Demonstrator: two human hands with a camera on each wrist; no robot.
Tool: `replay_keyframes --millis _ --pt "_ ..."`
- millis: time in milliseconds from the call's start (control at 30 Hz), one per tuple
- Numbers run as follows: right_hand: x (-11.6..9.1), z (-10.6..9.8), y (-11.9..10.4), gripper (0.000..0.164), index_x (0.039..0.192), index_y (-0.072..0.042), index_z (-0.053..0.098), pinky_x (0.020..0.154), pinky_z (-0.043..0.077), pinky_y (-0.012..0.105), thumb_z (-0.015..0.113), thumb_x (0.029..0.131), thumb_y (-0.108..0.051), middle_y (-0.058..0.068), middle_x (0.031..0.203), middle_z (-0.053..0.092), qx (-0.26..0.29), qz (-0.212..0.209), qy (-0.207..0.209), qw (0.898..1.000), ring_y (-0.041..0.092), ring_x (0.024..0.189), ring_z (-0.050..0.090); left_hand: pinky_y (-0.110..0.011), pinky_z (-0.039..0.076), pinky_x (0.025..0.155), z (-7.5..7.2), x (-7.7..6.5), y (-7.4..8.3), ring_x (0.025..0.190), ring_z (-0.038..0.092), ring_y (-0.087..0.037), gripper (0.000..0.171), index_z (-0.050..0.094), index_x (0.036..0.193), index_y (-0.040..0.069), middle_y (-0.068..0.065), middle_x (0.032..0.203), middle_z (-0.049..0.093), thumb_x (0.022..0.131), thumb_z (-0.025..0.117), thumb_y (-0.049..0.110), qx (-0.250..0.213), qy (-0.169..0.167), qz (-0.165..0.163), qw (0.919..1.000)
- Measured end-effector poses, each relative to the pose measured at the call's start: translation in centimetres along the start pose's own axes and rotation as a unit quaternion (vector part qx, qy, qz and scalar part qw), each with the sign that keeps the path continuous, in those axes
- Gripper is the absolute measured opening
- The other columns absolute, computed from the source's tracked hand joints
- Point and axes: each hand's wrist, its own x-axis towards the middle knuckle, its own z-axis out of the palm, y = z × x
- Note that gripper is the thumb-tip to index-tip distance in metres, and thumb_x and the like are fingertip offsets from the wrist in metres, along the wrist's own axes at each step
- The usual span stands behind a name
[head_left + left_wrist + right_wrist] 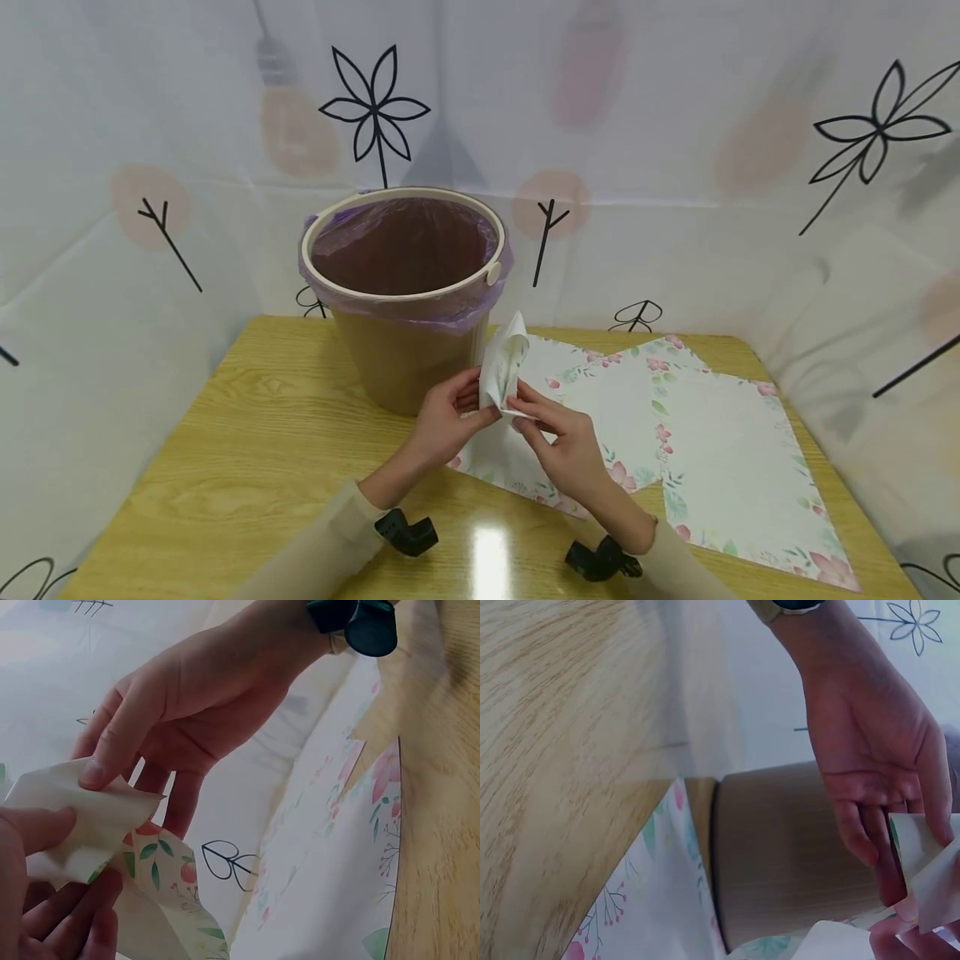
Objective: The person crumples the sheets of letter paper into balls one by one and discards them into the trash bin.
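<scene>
Both hands hold a folded sheet of white floral-printed paper (495, 371) in front of the bin. My left hand (442, 421) pinches its left side, with the thumb near the lower edge. From the right, my right hand (570, 450) pinches the lower right part between thumb and fingers. In the left wrist view the folded paper (67, 806) shows its plain side on top, and a flap with leaves and red flowers hangs below. The right wrist view has a pale flap of the paper (934, 889) between the fingers of both hands.
A tan bin (405, 358) lined with a translucent purple bag (450, 321) stands at the back left of the wooden table (247, 467). Overlapping flower-bordered sheets (735, 458) lie flat on the right. A patterned cloth (637, 167) hangs behind.
</scene>
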Motion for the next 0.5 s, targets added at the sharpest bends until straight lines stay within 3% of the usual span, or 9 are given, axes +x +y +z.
replay_keyframes --millis 267,500 --pt "-0.03 -0.40 0.24 0.026 0.102 0.003 0.075 0.064 0.055 0.019 0.069 0.081 0.019 0.023 0.116 0.067 -0.003 0.011 0.004 1.000 0.034 0.102 0.068 -0.040 0.053 0.091 -0.25 0.09 0.21 0.109 0.067 -0.027 0.086 0.032 0.155 0.015 -0.015 0.123 0.067 0.084 0.081 0.009 -0.026 -0.042 -0.002 0.9988" --pt "0.01 -0.40 0.08 0.021 0.098 0.002 0.077 0.053 0.049 0.015 0.071 0.083 0.015 0.022 0.109 0.070 0.001 0.039 0.007 0.999 0.030 0.092 0.071 -0.037 0.056 0.084 0.30 0.15 0.67 0.101 0.069 -0.026 0.083 0.037 0.152 0.011 -0.016 0.114 0.069 0.082 0.083 0.010 -0.026 -0.024 -0.021 0.9992"
